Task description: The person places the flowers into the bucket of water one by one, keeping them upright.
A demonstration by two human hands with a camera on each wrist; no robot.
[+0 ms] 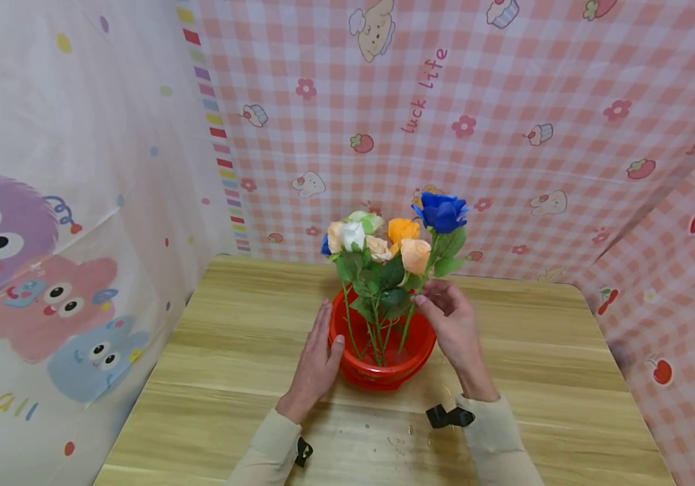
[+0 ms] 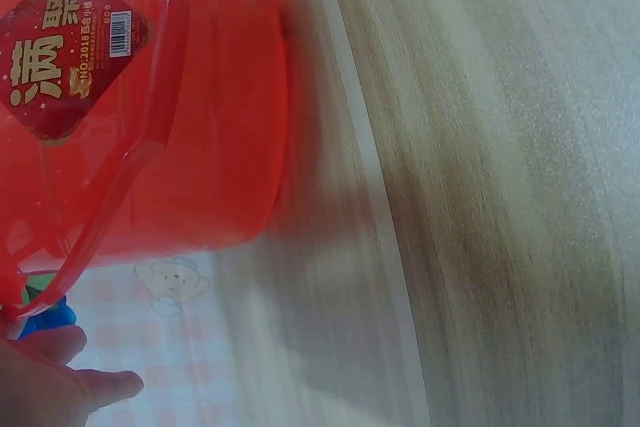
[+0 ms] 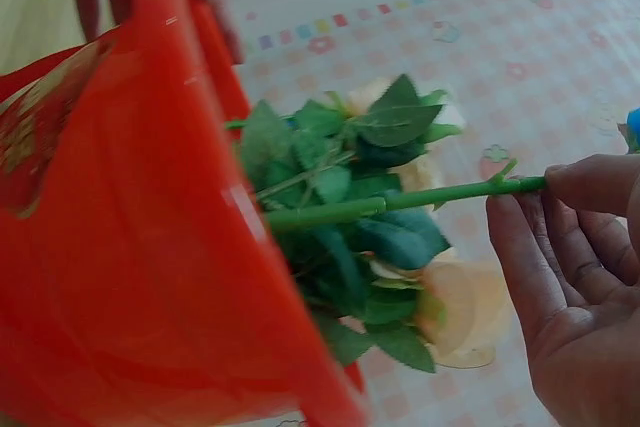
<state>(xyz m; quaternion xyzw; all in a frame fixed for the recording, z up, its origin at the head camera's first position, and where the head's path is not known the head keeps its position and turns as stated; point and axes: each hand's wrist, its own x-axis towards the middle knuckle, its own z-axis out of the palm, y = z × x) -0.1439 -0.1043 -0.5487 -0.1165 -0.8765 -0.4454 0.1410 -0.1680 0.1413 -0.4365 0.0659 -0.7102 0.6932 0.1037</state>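
Note:
A red plastic bucket stands upright, holding several artificial roses on green stems. Against its left side lies my left hand, fingers extended along the rim. At the bucket's right rim, my right hand pinches a green stem between thumb and fingertips. That stem carries the large blue rose, the tallest flower, and its lower end goes down inside the bucket. Beside it cluster a peach rose, an orange rose and a white rose, with leaves crowding below them.
The bucket rests on a wood-grain table with small wet drops near the front. A red handle hangs across the bucket's labelled side. Pink checked cloth rises behind the table, and a white cartoon-print cloth hangs at the left.

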